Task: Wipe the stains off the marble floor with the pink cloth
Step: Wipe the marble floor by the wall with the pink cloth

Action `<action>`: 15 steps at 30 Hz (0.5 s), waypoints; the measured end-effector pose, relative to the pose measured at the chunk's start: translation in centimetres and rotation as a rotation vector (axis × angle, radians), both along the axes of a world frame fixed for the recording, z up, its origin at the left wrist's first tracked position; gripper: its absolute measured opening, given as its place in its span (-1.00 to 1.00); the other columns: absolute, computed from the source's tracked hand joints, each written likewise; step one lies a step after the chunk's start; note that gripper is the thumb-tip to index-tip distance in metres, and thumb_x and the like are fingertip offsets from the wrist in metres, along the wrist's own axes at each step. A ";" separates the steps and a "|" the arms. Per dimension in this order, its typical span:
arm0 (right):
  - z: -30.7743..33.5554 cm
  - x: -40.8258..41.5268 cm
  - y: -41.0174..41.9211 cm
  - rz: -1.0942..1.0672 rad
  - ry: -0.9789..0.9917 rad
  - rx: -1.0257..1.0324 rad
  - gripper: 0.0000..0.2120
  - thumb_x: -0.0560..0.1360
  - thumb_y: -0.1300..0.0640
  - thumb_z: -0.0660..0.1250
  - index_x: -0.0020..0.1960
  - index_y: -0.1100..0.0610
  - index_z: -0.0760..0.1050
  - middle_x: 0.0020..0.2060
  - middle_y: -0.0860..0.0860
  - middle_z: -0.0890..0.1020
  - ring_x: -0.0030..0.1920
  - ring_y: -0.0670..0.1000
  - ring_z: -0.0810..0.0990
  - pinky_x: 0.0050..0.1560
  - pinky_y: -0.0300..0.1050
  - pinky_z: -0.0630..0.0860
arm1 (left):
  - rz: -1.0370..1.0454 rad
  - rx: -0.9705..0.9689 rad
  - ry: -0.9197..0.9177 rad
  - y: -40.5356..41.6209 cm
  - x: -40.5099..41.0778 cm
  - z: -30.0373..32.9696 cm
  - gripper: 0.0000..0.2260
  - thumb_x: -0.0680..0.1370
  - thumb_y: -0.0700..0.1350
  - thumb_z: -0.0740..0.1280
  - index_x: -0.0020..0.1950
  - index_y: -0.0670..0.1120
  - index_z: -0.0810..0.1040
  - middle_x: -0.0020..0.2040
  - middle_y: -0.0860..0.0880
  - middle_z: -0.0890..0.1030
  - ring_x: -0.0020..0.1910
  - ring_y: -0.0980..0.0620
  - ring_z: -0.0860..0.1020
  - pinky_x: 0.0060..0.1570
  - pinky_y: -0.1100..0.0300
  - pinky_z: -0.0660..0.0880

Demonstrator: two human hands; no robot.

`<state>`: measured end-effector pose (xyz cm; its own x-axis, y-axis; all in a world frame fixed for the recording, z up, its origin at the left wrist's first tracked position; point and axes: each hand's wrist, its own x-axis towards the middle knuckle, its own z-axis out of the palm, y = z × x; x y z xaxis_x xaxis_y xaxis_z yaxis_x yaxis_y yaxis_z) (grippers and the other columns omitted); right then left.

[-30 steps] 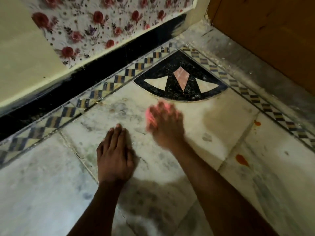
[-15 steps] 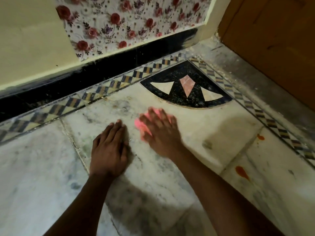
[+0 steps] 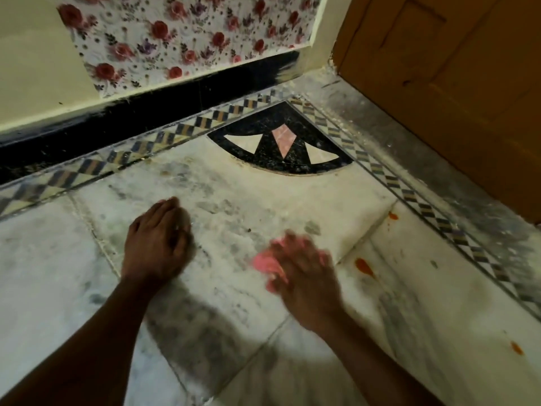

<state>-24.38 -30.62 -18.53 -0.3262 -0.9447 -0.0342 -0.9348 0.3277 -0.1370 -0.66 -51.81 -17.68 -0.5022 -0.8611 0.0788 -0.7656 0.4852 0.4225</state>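
My right hand (image 3: 304, 276) presses the pink cloth (image 3: 265, 263) to the marble floor (image 3: 234, 200); left hand (image 3: 158, 244) braces, loosely curled, empty. Orange stains (image 3: 364, 266) remain unwiped.

Two bare hands, the left hand (image 3: 156, 244) and the right hand (image 3: 304, 276), share a marble floor (image 3: 234, 200) with one crumpled pink cloth (image 3: 265, 263), three orange-red stains (image 3: 364, 266) and one black fan-shaped stone inlay (image 3: 281, 142).

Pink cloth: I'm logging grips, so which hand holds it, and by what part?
The right hand presses the bunched pink cloth from above; the exact grip is blurred. The left hand holds nothing.
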 end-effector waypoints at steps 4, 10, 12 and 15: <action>0.6 -5.9 -5.2 -0.416 -0.081 0.093 -0.34 0.68 -0.32 -0.12 0.73 -0.14 -0.06 0.76 0.04 -0.08 0.73 0.28 -0.11 0.68 0.38 -0.06 | -0.073 -0.100 0.064 0.5 0.6 -0.2 -0.55 0.59 0.06 0.25 0.33 -0.20 0.63 0.45 -0.19 0.58 0.41 -0.21 0.57 0.38 -0.12 0.50; -0.6 1.3 4.4 0.023 0.016 -0.067 -0.41 0.69 -0.32 -0.01 0.69 -0.20 0.18 0.74 -0.03 0.13 0.74 0.17 0.07 0.64 0.35 0.13 | -0.179 0.027 0.091 5.3 -1.0 0.0 -0.41 0.58 0.13 0.18 0.51 -0.17 0.51 0.55 -0.19 0.48 0.55 -0.22 0.42 0.54 -0.03 0.32; -0.7 -0.7 9.3 -0.138 0.074 -0.106 -0.42 0.70 -0.29 -0.02 0.67 -0.15 0.26 0.70 0.00 0.24 0.70 0.17 0.20 0.58 0.35 0.25 | -0.226 0.054 0.098 8.9 -3.6 0.3 -0.38 0.60 0.16 0.14 0.58 -0.14 0.43 0.60 -0.17 0.41 0.61 -0.20 0.35 0.59 0.01 0.25; -1.3 -6.9 5.6 -0.526 0.071 -0.106 -0.33 0.65 -0.28 -0.05 0.67 -0.04 0.28 0.68 0.14 0.28 0.67 0.32 0.24 0.56 0.45 0.24 | -0.208 0.065 0.125 15.2 -8.6 0.1 -0.37 0.64 0.22 0.10 0.66 -0.03 0.30 0.69 -0.06 0.25 0.69 -0.08 0.18 0.64 -0.04 0.16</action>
